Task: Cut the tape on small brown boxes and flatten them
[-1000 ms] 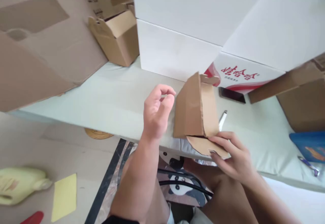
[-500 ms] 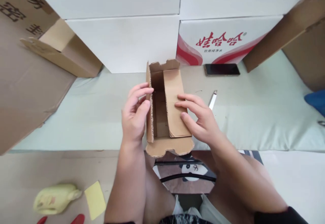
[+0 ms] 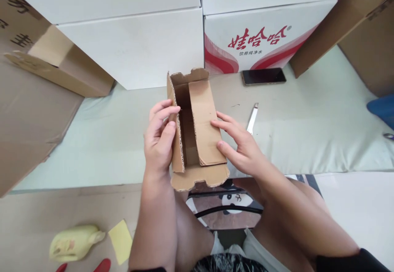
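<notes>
A small cardboard box stands at the front edge of the covered bench, its top partly uncovered. The right flap is folded inward over part of the opening, the left flap stands nearly upright, and the notched front flap hangs outward. My left hand is closed around the left flap, fingertips over its upper edge and thumb near the rim. My right hand rests on the right side with fingers apart, their tips on the right flap and its outer edge. Beyond that hand lies a white utility knife, partly hidden by my fingers.
White cartons are stacked behind, one with red lettering. A phone lies before them. Large cardboard boxes flank both sides. On the floor are a yellow bottle and a yellow sheet. Something blue sits far right.
The view has turned slightly, so most things on the bench sit further left. My right fingers have slid a little outward toward the right flap's edge. My left hand keeps its hold.
</notes>
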Demonstrator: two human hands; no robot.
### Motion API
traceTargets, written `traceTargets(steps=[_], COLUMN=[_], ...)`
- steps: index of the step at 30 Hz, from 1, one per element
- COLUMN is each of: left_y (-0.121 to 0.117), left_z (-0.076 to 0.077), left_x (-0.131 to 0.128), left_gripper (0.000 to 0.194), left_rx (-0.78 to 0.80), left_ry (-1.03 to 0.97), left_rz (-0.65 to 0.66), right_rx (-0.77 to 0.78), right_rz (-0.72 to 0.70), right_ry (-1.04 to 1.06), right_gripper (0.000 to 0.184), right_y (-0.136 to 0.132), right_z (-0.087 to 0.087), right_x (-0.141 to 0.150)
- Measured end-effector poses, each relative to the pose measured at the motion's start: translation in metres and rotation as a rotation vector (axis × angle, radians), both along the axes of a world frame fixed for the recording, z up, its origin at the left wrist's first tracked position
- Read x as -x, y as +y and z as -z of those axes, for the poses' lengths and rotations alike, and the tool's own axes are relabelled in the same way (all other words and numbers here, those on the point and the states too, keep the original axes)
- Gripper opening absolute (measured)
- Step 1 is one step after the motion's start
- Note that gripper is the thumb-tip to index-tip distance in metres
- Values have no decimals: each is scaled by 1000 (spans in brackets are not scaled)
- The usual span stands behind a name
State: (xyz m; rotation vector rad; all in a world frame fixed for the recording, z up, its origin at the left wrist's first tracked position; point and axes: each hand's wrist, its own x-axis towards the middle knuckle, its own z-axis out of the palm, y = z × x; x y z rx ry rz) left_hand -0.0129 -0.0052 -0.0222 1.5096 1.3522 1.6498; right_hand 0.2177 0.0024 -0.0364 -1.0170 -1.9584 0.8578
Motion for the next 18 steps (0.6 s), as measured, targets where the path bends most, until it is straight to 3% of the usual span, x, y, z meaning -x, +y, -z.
traceTargets(steps=[5,14,18], left_y=[-1,-6,-7], left_z=[0,-8,-13], left_x=[6,6,8], left_gripper=[31,51,35], left_rx=[46,81,64], left_ry=[109,69,52], left_rz=[49,81,40], right_rx=[0,41,49], right_rz=[-4,-33,-31], right_ry=[17,78,72], right_gripper=[41,42,42], right_y=[1,-1,-2], right_z=[1,4,6], right_x=[0,1,1])
